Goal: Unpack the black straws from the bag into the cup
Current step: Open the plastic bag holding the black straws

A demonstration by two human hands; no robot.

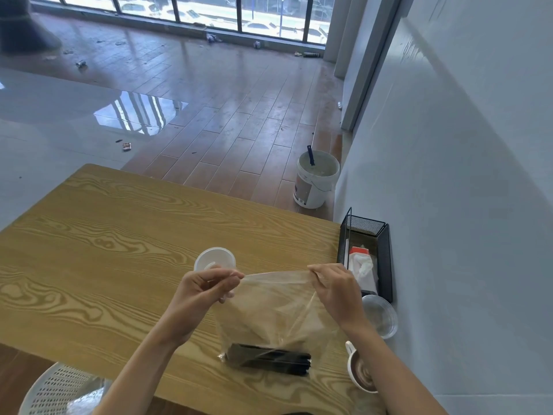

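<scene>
A clear plastic bag (pixel 275 313) hangs upright over the wooden table (pixel 104 235), stretched between my hands. A bundle of black straws (pixel 269 358) lies across its bottom, near the table's front edge. My left hand (pixel 206 290) pinches the bag's top left corner. My right hand (pixel 335 290) pinches the top right corner. A white plastic cup (pixel 214 258) stands on the table just behind my left hand, partly hidden by my fingers.
A black mesh tray (pixel 384 256) with a tissue pack sits at the table's right edge against the wall. A clear lid or bowl (pixel 381 316) and a mug of coffee (pixel 360 374) lie near my right forearm. A white chair (pixel 57 390) is below left.
</scene>
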